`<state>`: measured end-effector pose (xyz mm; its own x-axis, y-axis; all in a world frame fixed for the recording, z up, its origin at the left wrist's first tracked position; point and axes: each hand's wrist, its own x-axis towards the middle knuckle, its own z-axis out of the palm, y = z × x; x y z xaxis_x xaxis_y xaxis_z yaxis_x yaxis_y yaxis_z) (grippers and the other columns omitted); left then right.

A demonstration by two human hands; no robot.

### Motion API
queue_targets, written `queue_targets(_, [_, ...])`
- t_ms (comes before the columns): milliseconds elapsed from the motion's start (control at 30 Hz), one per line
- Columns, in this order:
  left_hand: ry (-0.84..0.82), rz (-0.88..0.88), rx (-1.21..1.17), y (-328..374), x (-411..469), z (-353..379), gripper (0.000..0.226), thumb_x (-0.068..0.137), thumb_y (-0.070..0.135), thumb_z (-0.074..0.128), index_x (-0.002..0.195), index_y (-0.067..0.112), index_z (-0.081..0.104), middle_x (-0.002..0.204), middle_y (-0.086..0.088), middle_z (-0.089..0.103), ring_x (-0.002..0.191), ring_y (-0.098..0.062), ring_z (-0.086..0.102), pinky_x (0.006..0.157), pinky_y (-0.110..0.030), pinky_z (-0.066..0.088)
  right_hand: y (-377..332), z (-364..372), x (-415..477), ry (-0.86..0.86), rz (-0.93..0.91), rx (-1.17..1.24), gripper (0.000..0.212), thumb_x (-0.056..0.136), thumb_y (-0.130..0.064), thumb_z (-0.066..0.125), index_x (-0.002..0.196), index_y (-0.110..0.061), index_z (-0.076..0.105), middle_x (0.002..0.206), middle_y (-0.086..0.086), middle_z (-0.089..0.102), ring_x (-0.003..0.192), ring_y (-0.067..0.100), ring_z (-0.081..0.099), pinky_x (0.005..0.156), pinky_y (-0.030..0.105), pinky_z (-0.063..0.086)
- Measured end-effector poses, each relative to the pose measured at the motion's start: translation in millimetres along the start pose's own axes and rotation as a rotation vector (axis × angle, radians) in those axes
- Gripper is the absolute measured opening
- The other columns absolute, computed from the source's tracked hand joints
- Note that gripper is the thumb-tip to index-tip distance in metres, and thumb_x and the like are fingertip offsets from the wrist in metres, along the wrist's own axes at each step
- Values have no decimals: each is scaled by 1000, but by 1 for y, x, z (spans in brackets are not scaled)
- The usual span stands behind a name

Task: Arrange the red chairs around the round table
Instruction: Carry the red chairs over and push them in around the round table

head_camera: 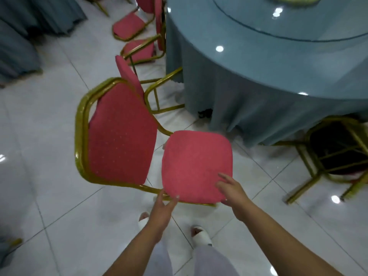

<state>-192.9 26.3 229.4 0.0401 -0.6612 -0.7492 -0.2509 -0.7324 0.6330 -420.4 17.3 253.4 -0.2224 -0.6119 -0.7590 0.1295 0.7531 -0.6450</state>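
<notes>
Glossy white tiled floor (49, 196) mirrors lights beside grey-blue drapes (23, 26).

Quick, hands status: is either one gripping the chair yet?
Left hand: open, fingertips touching the near seat edge of the red chair.
Right hand: open, fingers lying on the seat's near corner.

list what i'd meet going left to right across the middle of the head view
red chair back → red seat cushion → gold-framed chair with its dark underside showing
</notes>
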Motion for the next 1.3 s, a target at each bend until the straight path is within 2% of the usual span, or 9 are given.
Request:
queue_targets(133, [-1,-11,9,19,-36,-6,79,82,72,59,149,45,28,135,13,45,136,-23,40,116,-54,25,-11,-3,-42,9,-67,85,39,94,-16,61,130,-33,59,129,-1,58,110,18,60,94,41,52])
queue_targets(267, [-69,2,-60,32,-60,-11,76,83,70,56,149,41,32,145,10,41,127,-19,42,104,-47,36,-11,8,-68,23,-85,121,39,95,-18,60,132,-30,60,142,1,50,127,25,51,106,51,44])
queue_targets(367, [-149,54,-21,40,-62,-24,71,91,63,53,151,34,33,151,6,39,127,-17,41,108,-45,34,-14,20,-88,64,-108,176,38,95,-18,61,131,-30,60,141,3,52,124,26,54,100,47,49])
queue_targets(533, [-292,123,-18,62,-54,-52,64,96,52,53,152,29,34,151,2,42,121,-17,46,98,-37,40,-18,35,-121,182,-130,296,39,95,-17,59,132,-29,57,135,1,56,104,18,61,67,30,49])
queue_targets(633, [-381,128,-23,65,-51,-62,63,94,51,57,150,32,37,150,4,43,130,-20,45,109,-46,39,-9,38,-145,268,-111,340,34,94,-22,61,125,-36,58,131,-4,57,100,11,58,71,33,49])
queue_targets(733, [-470,113,29,57,-48,-56,65,90,52,63,148,34,40,149,6,41,137,-20,39,114,-52,34,14,37,-164,374,-88,381,34,93,-27,62,124,-40,57,128,-6,54,115,18,48,88,44,46])
queue_targets(867, [-584,90,163,39,-60,-28,64,88,52,64,146,35,42,138,8,42,125,-17,40,110,-48,37,64,29,-195,490,-37,461,32,94,-27,62,122,-41,58,125,-6,55,120,20,48,92,47,49])
queue_targets(1133, [-799,90,450,28,-101,59,52,92,49,61,139,38,43,141,10,47,130,-15,43,102,-41,37,144,-48,-242,688,9,756,36,95,-27,62,131,-32,59,135,1,55,129,26,48,95,48,48])
queue_targets(1300, [-855,126,594,40,-141,157,53,94,45,61,143,34,45,142,7,46,133,-21,41,110,-44,36,165,-131,-256,771,-40,891,36,96,-26,62,131,-32,58,135,0,55,128,25,49,97,49,48])
